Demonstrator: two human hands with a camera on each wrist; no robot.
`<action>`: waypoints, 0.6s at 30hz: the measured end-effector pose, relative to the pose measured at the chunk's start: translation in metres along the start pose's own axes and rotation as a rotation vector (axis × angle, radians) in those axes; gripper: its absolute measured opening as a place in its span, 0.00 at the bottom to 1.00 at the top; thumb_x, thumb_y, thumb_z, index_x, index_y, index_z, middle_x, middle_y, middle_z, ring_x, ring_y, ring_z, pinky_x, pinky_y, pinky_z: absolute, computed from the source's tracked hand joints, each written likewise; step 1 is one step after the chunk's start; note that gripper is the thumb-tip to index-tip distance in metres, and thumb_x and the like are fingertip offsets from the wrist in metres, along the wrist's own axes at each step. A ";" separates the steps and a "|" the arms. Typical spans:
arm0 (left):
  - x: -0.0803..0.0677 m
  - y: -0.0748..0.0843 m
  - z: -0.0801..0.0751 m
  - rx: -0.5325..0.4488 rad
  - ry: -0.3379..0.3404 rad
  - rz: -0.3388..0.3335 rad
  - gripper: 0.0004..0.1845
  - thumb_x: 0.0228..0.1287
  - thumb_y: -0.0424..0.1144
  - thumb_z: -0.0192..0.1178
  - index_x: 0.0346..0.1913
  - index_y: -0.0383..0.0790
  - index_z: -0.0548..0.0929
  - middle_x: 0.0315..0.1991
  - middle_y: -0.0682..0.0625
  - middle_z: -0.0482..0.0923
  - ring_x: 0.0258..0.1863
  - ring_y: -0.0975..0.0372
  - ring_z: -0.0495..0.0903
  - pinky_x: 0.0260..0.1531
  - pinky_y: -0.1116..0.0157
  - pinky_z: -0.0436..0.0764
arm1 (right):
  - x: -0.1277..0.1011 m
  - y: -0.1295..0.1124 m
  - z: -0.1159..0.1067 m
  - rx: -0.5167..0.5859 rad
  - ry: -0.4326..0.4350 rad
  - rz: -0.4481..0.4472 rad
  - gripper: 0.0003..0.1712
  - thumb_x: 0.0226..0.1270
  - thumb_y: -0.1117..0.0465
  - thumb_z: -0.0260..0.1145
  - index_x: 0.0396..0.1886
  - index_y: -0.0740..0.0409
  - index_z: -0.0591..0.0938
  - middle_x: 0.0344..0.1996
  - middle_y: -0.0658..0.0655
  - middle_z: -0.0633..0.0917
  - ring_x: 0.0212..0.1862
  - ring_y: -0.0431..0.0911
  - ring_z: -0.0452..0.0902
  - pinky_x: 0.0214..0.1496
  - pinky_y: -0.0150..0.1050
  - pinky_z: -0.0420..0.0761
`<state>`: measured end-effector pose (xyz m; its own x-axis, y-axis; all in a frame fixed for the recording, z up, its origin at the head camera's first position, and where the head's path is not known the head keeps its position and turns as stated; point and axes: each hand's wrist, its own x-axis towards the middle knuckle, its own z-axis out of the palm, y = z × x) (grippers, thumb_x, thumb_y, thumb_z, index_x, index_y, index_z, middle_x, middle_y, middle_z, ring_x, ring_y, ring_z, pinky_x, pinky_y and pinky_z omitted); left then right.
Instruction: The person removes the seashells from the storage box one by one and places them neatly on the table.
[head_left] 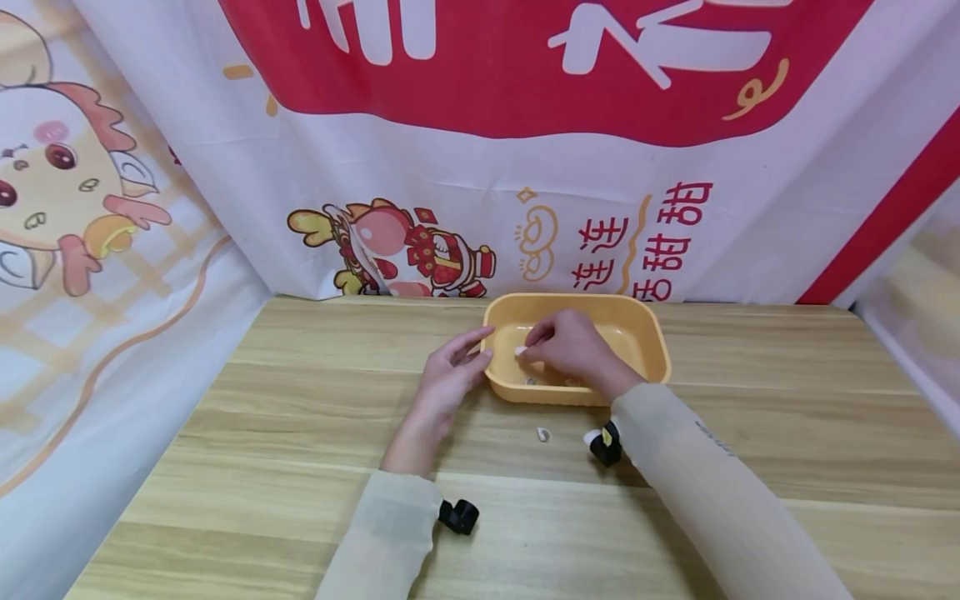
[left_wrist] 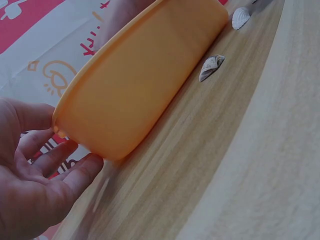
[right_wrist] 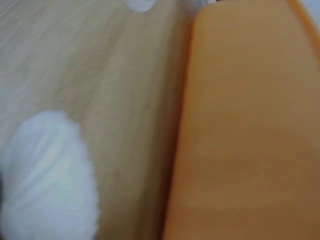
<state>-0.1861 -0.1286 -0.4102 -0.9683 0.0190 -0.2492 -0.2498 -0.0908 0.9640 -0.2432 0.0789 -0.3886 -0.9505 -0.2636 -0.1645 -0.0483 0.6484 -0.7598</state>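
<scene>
A yellow-orange plastic basin (head_left: 652, 354) stands on the wooden table. My left hand (head_left: 450, 375) is at its left end; in the left wrist view, the fingertips (left_wrist: 90, 167) touch the outer wall and rim. Inside the basin, my right hand (head_left: 573, 342) pinches a small white seashell (head_left: 520, 351) between thumb and fingers. Another small shell (head_left: 530, 381) lies on the basin floor. On the table in front of the basin are a brown-and-white shell (left_wrist: 212, 67) and a ribbed white shell (right_wrist: 50, 180). The right wrist view does not show the right hand.
The wooden table (head_left: 300, 400) ends at a printed red-and-white cloth (head_left: 450, 167) close behind the basin. A second cloth (head_left: 90, 350) hangs along the left. Black wrist cameras (head_left: 461, 517) sit on both sleeves.
</scene>
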 end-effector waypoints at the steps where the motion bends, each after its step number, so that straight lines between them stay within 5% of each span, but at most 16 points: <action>1: 0.000 0.000 0.000 0.000 0.002 -0.002 0.22 0.78 0.33 0.64 0.69 0.53 0.84 0.79 0.50 0.72 0.77 0.53 0.74 0.74 0.55 0.81 | 0.000 -0.001 -0.001 0.007 0.014 -0.014 0.10 0.63 0.55 0.82 0.39 0.54 0.92 0.38 0.55 0.91 0.37 0.47 0.80 0.35 0.35 0.80; 4: -0.001 0.001 0.000 -0.003 0.002 0.000 0.22 0.78 0.33 0.64 0.69 0.53 0.84 0.78 0.50 0.73 0.76 0.53 0.75 0.74 0.55 0.81 | -0.003 -0.007 -0.005 0.027 0.048 -0.048 0.10 0.64 0.55 0.81 0.40 0.54 0.92 0.40 0.55 0.91 0.42 0.48 0.82 0.42 0.37 0.82; 12: -0.001 0.001 0.000 -0.002 0.009 0.005 0.21 0.78 0.33 0.63 0.69 0.53 0.85 0.78 0.50 0.73 0.76 0.53 0.75 0.75 0.55 0.80 | -0.013 -0.019 -0.021 0.023 0.070 -0.119 0.12 0.64 0.53 0.82 0.42 0.53 0.92 0.39 0.54 0.91 0.41 0.49 0.83 0.43 0.40 0.85; 18: -0.001 0.001 -0.001 0.003 0.014 -0.006 0.21 0.78 0.34 0.64 0.68 0.54 0.85 0.78 0.51 0.73 0.77 0.53 0.74 0.74 0.55 0.81 | -0.025 -0.023 -0.031 0.094 0.056 -0.129 0.12 0.66 0.56 0.81 0.44 0.56 0.90 0.40 0.58 0.91 0.43 0.60 0.87 0.44 0.54 0.94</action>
<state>-0.1855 -0.1292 -0.4095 -0.9666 0.0060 -0.2562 -0.2557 -0.0873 0.9628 -0.2274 0.0927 -0.3480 -0.9541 -0.2983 -0.0283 -0.1448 0.5416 -0.8280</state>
